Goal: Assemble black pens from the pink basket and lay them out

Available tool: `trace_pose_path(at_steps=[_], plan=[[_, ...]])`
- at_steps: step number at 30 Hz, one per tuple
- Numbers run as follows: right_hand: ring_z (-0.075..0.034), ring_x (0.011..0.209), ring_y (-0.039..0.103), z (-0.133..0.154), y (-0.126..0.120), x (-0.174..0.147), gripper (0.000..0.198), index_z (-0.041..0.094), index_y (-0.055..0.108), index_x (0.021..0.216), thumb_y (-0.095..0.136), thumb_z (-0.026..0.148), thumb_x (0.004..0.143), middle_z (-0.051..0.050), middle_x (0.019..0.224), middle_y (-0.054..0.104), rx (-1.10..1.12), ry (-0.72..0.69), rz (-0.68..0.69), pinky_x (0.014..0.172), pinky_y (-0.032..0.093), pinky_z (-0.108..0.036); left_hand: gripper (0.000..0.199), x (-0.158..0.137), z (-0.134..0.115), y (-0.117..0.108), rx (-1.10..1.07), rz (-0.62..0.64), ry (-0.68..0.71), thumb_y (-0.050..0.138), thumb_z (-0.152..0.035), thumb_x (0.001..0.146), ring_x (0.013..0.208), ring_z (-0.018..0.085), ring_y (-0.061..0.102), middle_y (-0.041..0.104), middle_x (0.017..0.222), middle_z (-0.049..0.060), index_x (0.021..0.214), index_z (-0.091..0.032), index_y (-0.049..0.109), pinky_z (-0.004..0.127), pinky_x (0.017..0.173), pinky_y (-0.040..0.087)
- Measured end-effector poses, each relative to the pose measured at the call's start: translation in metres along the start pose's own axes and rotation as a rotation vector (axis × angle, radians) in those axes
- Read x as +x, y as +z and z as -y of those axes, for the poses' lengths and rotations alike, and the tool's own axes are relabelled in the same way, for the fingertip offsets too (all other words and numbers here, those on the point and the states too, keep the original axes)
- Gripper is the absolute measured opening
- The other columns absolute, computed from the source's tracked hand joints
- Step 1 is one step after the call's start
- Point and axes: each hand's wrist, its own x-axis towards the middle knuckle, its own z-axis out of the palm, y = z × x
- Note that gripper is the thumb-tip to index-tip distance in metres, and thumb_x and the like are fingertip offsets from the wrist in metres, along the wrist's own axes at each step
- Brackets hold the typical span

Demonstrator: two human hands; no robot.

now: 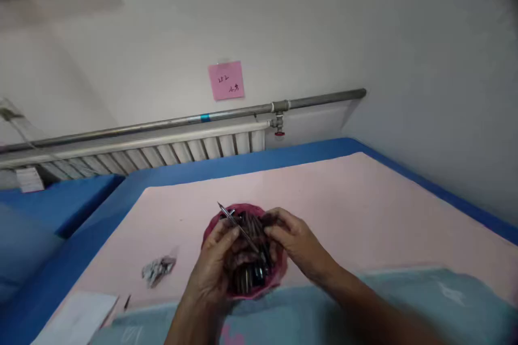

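Note:
A round red basket (281, 275) stands near the front edge of the pink sheet, with several slim, dark and silvery pen-like pieces (245, 280) in it. Over its left side, my left hand (214, 259) pinches a thin, shiny, pen-like stick with a pointed tip (229, 215). The stick slants, its point up and to the left. My right hand (297, 240) is at the basket's right side, thumb and fingers curled together above the contents. Dark shadow hides what its fingertips hold, if anything.
A crumpled silvery wrapper (158, 270), a small dark stick (127, 302) and white paper (76, 317) lie to the left. Light blue cloth (413, 299) covers the front. Behind the blue-edged table (243, 163) are a radiator (202, 150) and a pipe (324, 99).

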Motion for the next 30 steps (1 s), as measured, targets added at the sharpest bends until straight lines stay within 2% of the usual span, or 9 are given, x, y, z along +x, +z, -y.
trace_pose_path(at_steps=[4, 7, 12, 21, 30], plan=[[-0.009, 0.053, 0.051, -0.011, 0.002, -0.001, 0.016, 0.020, 0.053, 0.085, 0.053, 0.015, 0.070, 0.005, 0.063, 0.054, -0.101, -0.047, 0.084, 0.050, 0.041, -0.020, 0.024, 0.006, -0.003, -0.008, -0.078, -0.109, 0.107, 0.065, -0.017, 0.071, 0.073, 0.016, 0.065, 0.067, 0.083, 0.003, 0.091, -0.018, 0.053, 0.030, 0.065, 0.052], [-0.009, 0.055, 0.050, -0.016, 0.006, 0.000, 0.017, 0.020, 0.053, 0.085, 0.054, 0.015, 0.069, 0.004, 0.066, 0.054, -0.106, -0.051, 0.103, 0.049, 0.041, -0.020, 0.022, 0.008, -0.002, -0.008, -0.111, -0.143, 0.145, 0.065, -0.017, 0.070, 0.074, 0.016, 0.065, 0.067, 0.080, 0.001, 0.088, -0.018, 0.053, 0.031, 0.068, 0.053], [-0.008, 0.048, 0.046, -0.017, 0.011, 0.000, 0.016, 0.021, 0.051, 0.084, 0.053, 0.016, 0.069, 0.006, 0.061, 0.051, -0.049, -0.042, 0.055, 0.046, 0.040, -0.021, 0.025, 0.006, 0.001, -0.001, -0.101, -0.113, 0.126, 0.066, -0.018, 0.070, 0.073, 0.015, 0.065, 0.066, 0.083, 0.001, 0.091, -0.018, 0.053, 0.028, 0.067, 0.052], [-0.007, 0.046, 0.045, -0.012, 0.014, -0.003, 0.012, 0.020, 0.052, 0.079, 0.053, 0.013, 0.069, 0.007, 0.055, 0.049, -0.146, -0.030, -0.001, 0.045, 0.038, -0.019, 0.025, 0.006, 0.002, -0.002, -0.090, -0.117, 0.131, 0.067, -0.020, 0.068, 0.075, 0.017, 0.066, 0.066, 0.082, 0.001, 0.089, -0.018, 0.053, 0.028, 0.067, 0.053], [-0.012, 0.066, 0.055, -0.010, 0.014, -0.006, 0.010, 0.020, 0.057, 0.077, 0.053, 0.014, 0.070, 0.002, 0.070, 0.058, -0.379, -0.195, -0.049, 0.058, 0.043, -0.022, 0.027, 0.005, 0.003, -0.001, -0.063, -0.134, 0.137, 0.068, -0.022, 0.068, 0.075, 0.016, 0.065, 0.065, 0.086, 0.003, 0.091, -0.018, 0.054, 0.028, 0.067, 0.053]])
